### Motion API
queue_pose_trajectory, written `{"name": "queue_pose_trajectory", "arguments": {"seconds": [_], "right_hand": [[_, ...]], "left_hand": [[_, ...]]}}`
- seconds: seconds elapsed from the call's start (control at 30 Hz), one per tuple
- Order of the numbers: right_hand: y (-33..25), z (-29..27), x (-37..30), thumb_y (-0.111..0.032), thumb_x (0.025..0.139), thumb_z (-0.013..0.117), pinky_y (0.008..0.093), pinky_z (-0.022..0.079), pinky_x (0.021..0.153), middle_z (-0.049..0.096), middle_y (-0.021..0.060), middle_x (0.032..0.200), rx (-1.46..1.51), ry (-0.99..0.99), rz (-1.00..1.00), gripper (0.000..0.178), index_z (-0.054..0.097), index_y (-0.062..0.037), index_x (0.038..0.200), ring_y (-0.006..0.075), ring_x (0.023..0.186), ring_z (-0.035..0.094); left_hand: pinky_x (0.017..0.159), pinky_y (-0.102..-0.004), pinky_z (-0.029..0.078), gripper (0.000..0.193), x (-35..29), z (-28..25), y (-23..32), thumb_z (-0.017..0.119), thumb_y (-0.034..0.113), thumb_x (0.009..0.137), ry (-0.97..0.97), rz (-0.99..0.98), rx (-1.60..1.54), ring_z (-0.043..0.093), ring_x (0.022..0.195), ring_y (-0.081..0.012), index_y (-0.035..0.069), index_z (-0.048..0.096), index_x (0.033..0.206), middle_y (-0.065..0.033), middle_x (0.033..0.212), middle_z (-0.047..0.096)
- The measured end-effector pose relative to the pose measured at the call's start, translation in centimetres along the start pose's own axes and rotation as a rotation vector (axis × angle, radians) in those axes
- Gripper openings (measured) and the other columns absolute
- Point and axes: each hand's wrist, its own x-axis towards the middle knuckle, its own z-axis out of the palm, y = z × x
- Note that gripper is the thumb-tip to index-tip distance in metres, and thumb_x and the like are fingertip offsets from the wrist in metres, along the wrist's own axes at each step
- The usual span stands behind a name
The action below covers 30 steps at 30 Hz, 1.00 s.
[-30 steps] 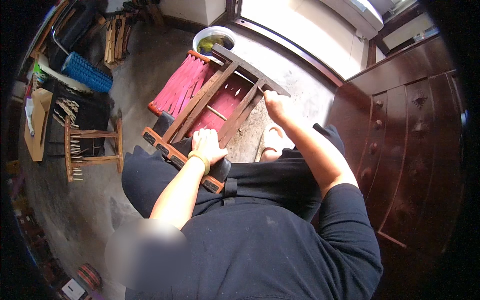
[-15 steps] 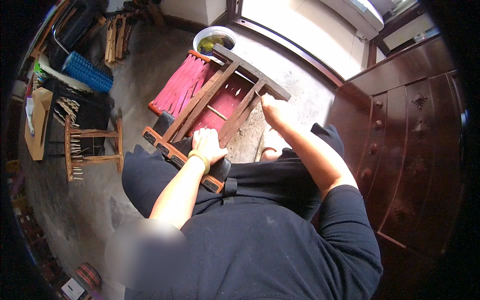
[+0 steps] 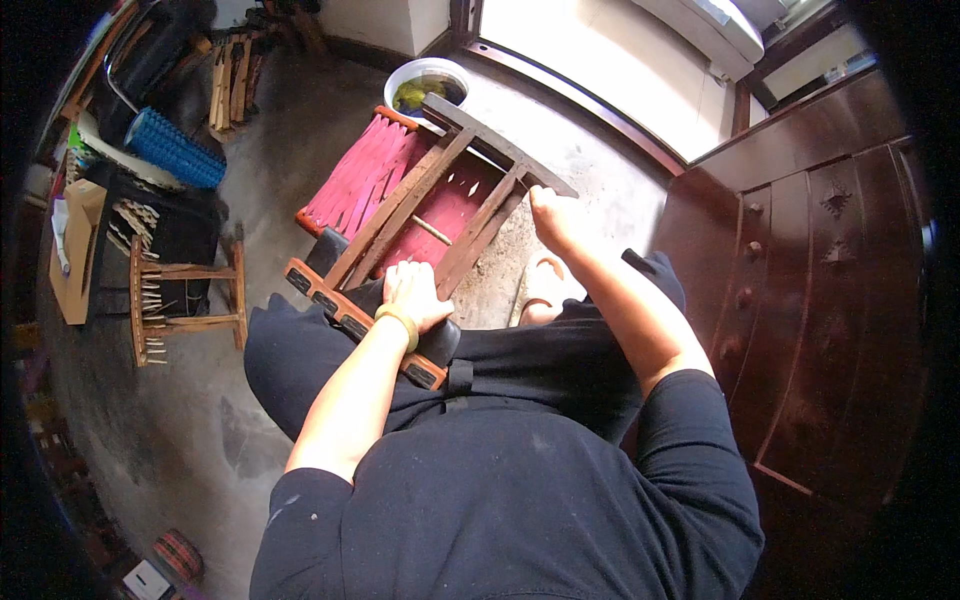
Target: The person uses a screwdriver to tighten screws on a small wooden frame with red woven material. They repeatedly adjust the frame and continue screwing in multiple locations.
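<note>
A dark brown wooden frame [image 3: 463,265] lies tilted across my lap, with two long rails, a thin round rod [image 3: 432,230] between them and a flat board [image 3: 495,145] across its far end. At its near end is an orange-brown bar with black pads [image 3: 340,312]. My left hand [image 3: 413,295], a yellowish bangle at the wrist, is closed over the frame's near end beside a rail. My right hand [image 3: 552,215] is in a fist by the far right corner. A thin tip seems to poke from it toward the rail; what it holds is too small to make out.
Beneath the frame stands a low stool with pink woven straps [image 3: 360,170]. A white bucket [image 3: 427,75] with greenish contents is behind it. Left are a blue roller [image 3: 175,145], a cardboard box [image 3: 80,250] and a small wooden rack [image 3: 190,268]. A dark wooden door [image 3: 790,300] rises at right.
My right hand has shifted slightly to the right, away from the rail. My left hand and the frame have stayed nearly in place. More of my foot shows beside the frame.
</note>
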Motion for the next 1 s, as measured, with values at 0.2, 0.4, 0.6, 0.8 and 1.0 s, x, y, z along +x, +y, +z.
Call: {"name": "queue_pose_trajectory", "arguments": {"seconds": [0.2, 0.4, 0.6, 0.8, 1.0], "right_hand": [[-5.4, -0.1, -3.9, -0.014, 0.091, 0.041, 0.0501, 0.051, 0.075, 0.063, 0.0246, 0.094, 0.300, -0.191, -0.091, 0.019, 0.056, -0.0031, 0.094, 0.0396, 0.084, 0.065], [-2.1, 1.4, -1.1, -0.011, 0.091, 0.042, 0.0487, 0.053, 0.070, 0.062, 0.0251, 0.091, 0.117, -0.045, -0.130, 0.015, 0.053, -0.0003, 0.093, 0.0409, 0.079, 0.065], [-0.5, 1.4, -0.1, -0.012, 0.092, 0.040, 0.0492, 0.052, 0.075, 0.063, 0.0265, 0.094, 0.078, -0.008, 0.018, 0.019, 0.053, 0.0007, 0.093, 0.0425, 0.085, 0.064], [-6.0, 1.4, -5.3, -0.013, 0.092, 0.039, 0.0493, 0.053, 0.069, 0.064, 0.0212, 0.095, 0.072, -0.344, -0.268, 0.019, 0.054, -0.0021, 0.096, 0.0376, 0.085, 0.066], [-2.6, 1.3, -1.9, -0.009, 0.090, 0.042, 0.0491, 0.052, 0.071, 0.063, 0.0242, 0.085, 0.134, 0.014, -0.149, 0.013, 0.052, -0.0002, 0.092, 0.0391, 0.081, 0.065]], "left_hand": [[0.098, -0.0410, 0.036, 0.060, 0.0, 0.3, -0.4, 0.068, 0.043, 0.064, -0.019, 0.001, 0.014, 0.052, 0.110, -0.0316, 0.001, 0.059, 0.106, -0.0190, 0.109, 0.060], [0.100, -0.0407, 0.036, 0.061, 0.2, 0.2, -0.5, 0.068, 0.045, 0.064, -0.006, 0.011, 0.020, 0.052, 0.112, -0.0317, 0.001, 0.059, 0.106, -0.0192, 0.111, 0.060], [0.093, -0.0426, 0.041, 0.067, 0.7, 1.2, -0.5, 0.074, 0.054, 0.060, 0.059, 0.035, -0.002, 0.056, 0.103, -0.0343, -0.002, 0.063, 0.096, -0.0210, 0.100, 0.063], [0.093, -0.0425, 0.041, 0.068, 0.5, 1.9, -1.3, 0.074, 0.054, 0.060, 0.115, 0.058, -0.002, 0.056, 0.103, -0.0344, -0.003, 0.063, 0.096, -0.0215, 0.100, 0.063], [0.093, -0.0424, 0.040, 0.068, 0.7, 1.5, -1.0, 0.074, 0.054, 0.061, 0.082, 0.043, -0.018, 0.055, 0.105, -0.0346, -0.002, 0.063, 0.097, -0.0214, 0.101, 0.063]]}}
